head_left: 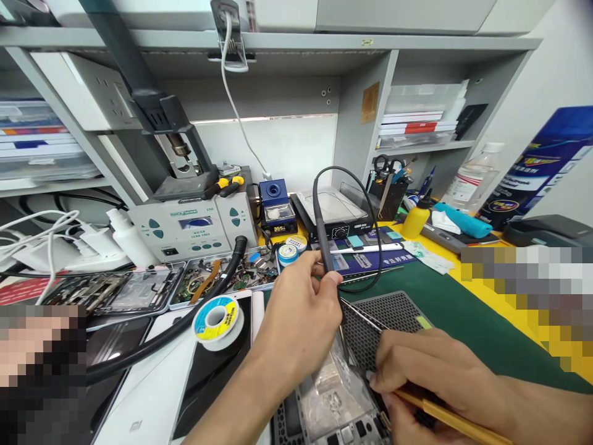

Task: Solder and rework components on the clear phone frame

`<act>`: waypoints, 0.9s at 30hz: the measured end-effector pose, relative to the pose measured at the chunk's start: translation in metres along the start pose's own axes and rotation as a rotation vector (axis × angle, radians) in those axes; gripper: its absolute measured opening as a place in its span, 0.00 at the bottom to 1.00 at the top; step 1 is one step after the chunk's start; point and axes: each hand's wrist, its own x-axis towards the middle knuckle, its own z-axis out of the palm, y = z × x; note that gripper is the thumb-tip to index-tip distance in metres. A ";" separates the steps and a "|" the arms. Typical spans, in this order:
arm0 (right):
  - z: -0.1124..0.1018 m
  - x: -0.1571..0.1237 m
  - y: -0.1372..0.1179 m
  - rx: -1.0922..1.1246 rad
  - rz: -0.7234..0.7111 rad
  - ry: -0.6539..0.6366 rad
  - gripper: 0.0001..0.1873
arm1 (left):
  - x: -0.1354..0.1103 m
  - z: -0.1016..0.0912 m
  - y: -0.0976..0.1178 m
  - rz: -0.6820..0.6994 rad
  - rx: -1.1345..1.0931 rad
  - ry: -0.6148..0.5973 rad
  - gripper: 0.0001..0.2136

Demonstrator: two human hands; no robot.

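The work in hand looks like fine soldering on an opened device (324, 395), which lies at the near edge of the surface, just below both hands. The left hand (296, 315) has its fingers closed round the black grip of an iron (324, 247), held much as one holds a pen, with the cable (370, 210) looping up and over behind it. A thin metal shaft runs from under the thumb down across a black mesh plate (393, 309) towards the right hand (417, 364). Whether its tip touches anything cannot be told, since the right hand covers that spot. The right fingers are shut on a slim yellow tool (445, 417), pressed low against the device.

By my judgement the point is being lined up, not yet worked. A next move calls for a steady left wrist and for slack in the cable, so that it does not drag the tip aside.

The device shows a grey frame, a patch of crinkled silvery foil and small dark parts (too small to name). A solder spool (217, 318) lies left of it, near the green mat (463, 309).
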 end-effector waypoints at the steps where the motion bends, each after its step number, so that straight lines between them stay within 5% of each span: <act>1: 0.001 0.000 0.000 -0.003 -0.005 0.015 0.21 | 0.000 0.000 0.000 -0.001 0.001 -0.002 0.09; 27: 0.005 -0.001 0.002 0.016 0.008 0.040 0.20 | -0.001 -0.002 0.008 -0.185 -0.069 0.093 0.02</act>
